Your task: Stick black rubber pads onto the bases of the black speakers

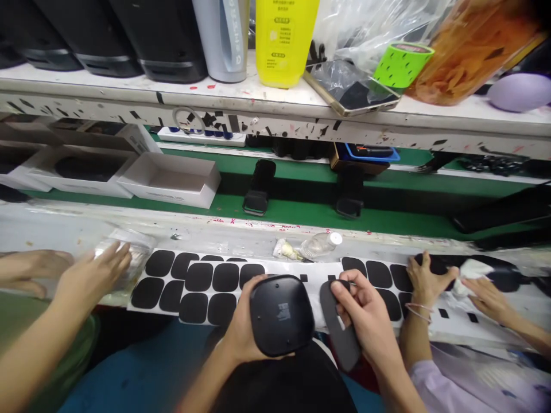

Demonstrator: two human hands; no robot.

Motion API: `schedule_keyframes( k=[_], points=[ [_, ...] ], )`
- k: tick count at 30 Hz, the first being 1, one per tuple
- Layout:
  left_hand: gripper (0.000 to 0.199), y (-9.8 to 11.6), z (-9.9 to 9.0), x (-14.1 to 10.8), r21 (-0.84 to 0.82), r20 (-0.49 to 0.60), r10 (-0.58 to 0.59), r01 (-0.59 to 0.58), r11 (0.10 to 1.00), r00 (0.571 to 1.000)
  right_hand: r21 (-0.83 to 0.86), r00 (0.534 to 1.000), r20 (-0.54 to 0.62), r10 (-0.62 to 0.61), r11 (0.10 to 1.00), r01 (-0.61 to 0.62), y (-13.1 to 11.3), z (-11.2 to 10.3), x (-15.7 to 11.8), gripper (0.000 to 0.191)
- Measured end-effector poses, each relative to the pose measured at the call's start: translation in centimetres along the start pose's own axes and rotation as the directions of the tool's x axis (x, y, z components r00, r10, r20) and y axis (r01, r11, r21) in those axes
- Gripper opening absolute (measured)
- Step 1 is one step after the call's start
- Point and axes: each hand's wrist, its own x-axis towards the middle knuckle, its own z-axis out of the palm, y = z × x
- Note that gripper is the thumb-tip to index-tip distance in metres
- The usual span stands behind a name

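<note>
My left hand [241, 332] grips a rounded black plastic device [282, 314], its flat underside with a small label turned up toward me. My right hand [364, 312] pinches a black rubbery pad [338, 335] by its upper end, just right of the device. Both are held low over my lap at the bench's front edge. In front of them lie white backing sheets [318, 276] carrying several black pads [198, 276].
A co-worker's hands [92, 275] at the left reach to a clear plastic bag. Another person's hands [430, 281] at the right work on a black part with a white cloth. A green conveyor [301, 209] carries white boxes and black parts. Bottles and tape crowd the shelf above.
</note>
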Motion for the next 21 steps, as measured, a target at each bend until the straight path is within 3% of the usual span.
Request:
schedule_keyframes(
  k=[3, 6, 12, 21],
  points=[
    [0.124, -0.7, 0.9, 0.1, 0.041, 0.114, 0.162, -0.168, 0.985, 0.98, -0.404, 0.974, -0.001, -0.226, 0.891, 0.206, 0.1, 2.3, -1.1, 0.036],
    [0.123, -1.1, 1.2, 0.1, 0.108, 0.151, 0.218, -0.235, 0.966, 0.964, -0.597, 0.938, 0.016, -0.346, 0.749, 0.286, 0.9, 3.8, -1.4, 0.031],
    [0.122, -1.0, 0.8, 0.4, 0.065, 0.169, 0.221, -0.235, 0.97, 0.96, -0.681, 0.891, 0.046, -0.451, 0.638, 0.358, 0.4, 4.6, -1.4, 0.028],
    [0.117, -0.5, 0.7, 1.5, 0.049, 0.191, 0.226, -0.24, 0.97, 0.955, -0.74, 0.891, 0.024, -0.454, 0.59, 0.321, 0.0, 4.4, -1.3, 0.03]
  ],
)
